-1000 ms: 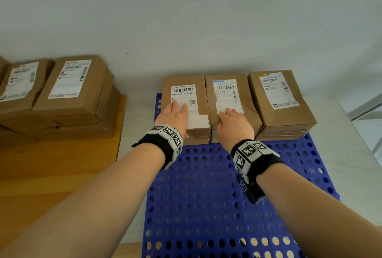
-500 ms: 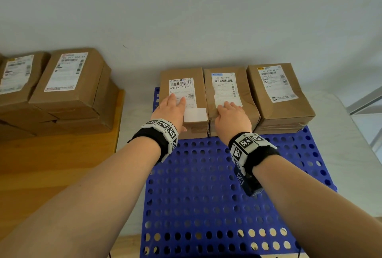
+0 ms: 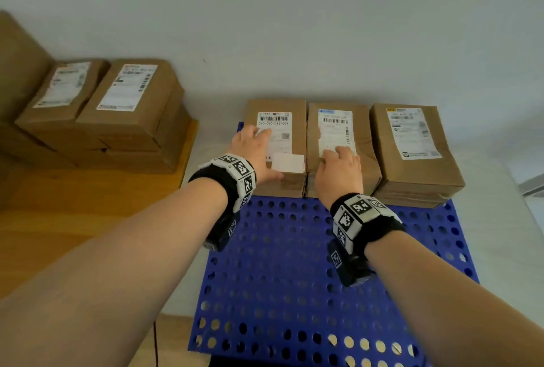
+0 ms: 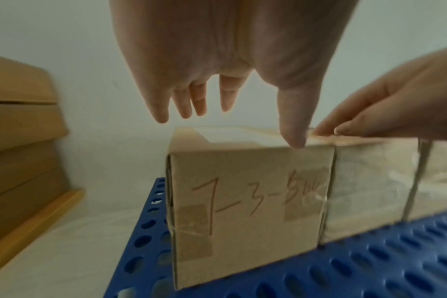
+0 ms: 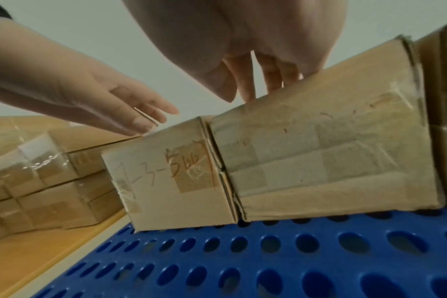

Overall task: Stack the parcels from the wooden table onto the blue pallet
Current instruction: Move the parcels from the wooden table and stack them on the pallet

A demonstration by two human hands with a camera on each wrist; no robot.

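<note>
Blue pallet (image 3: 294,278) carries three brown parcels in one row along its far edge, sides touching: left parcel (image 3: 290,131), middle parcel (image 3: 338,131), right parcel (image 3: 412,146). Left hand (image 3: 256,152) is over the left parcel, fingers straight and slightly spread, thumb tip at its near top edge, gripping nothing. Right hand (image 3: 338,172) rests on the middle parcel's near top edge, fingers loosely extended, holding nothing. More stacked parcels (image 3: 117,119) sit on the wooden table (image 3: 73,204), left of the pallet.

Plain pale wall (image 3: 294,13); white surface (image 3: 500,190)
</note>
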